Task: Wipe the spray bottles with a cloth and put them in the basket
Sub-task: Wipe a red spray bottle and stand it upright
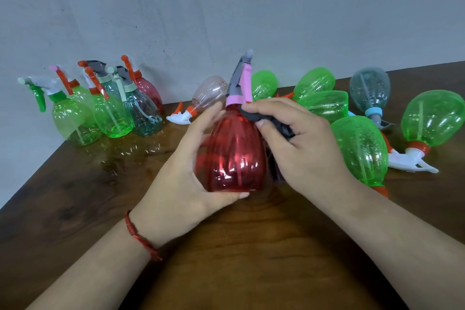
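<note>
The person holds a red spray bottle (236, 156) roughly upright over the middle of the wooden table (226, 246); whether its base touches the wood cannot be told. The left hand (201, 158) grips the bottle's body from the left, with the fingers curled round the far side and the thumb hooked along the bottom edge; a red thread bracelet (141, 236) circles that wrist. The right hand (302, 148) pinches a dark cloth (271, 121) between thumb and fingers and presses it on the bottle's shoulder, just under the pink collar; the grey and pink trigger head (241, 75) points up and away from the person.

Against the grey wall (226, 7) at the far left, a cluster of upright bottles (105, 108) stands packed close together, green, teal and red, with their trigger heads at mixed angles. Behind the held bottle a pale pink bottle (211, 93) lies on its side, nozzle towards the left. To the right, several green bottles (362, 148) lie tipped over on the table, some touching; a blue-grey bottle (370, 90) lies among them near the far edge.
</note>
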`<action>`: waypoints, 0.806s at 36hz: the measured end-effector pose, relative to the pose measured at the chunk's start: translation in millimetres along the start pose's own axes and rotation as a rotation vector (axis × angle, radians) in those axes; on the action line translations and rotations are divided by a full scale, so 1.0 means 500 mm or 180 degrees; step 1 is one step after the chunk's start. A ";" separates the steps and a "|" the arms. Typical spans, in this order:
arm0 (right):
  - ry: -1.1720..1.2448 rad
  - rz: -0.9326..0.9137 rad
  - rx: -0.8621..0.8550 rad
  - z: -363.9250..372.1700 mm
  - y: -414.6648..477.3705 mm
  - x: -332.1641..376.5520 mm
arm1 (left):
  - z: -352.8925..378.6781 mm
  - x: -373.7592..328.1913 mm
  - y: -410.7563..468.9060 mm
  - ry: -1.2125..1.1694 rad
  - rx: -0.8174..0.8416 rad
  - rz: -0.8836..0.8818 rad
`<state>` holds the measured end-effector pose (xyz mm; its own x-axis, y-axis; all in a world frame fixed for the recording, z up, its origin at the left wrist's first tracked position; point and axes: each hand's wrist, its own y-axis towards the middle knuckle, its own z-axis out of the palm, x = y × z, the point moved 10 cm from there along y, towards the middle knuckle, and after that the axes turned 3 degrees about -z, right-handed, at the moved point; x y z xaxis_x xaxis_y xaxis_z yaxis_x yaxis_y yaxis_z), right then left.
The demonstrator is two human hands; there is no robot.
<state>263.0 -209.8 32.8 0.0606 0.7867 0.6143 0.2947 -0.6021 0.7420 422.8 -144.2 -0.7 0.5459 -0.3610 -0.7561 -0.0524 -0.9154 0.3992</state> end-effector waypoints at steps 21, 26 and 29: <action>-0.0181 0.0040 0.0069 0.007 -0.008 -0.001 | 0.019 0.010 0.015 0.0464 0.0538 0.0077; -0.0227 -0.0239 0.0192 0.019 -0.008 0.017 | -0.006 0.018 0.000 0.0381 -0.0043 0.0001; -0.0269 -0.0360 0.0321 0.027 -0.010 0.023 | -0.018 0.035 0.007 0.0123 -0.0237 -0.0130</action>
<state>275.2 -195.9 32.2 0.1004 0.8599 0.5006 0.3982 -0.4958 0.7718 439.8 -152.1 -7.5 0.5781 -0.3152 -0.7526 0.0321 -0.9129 0.4069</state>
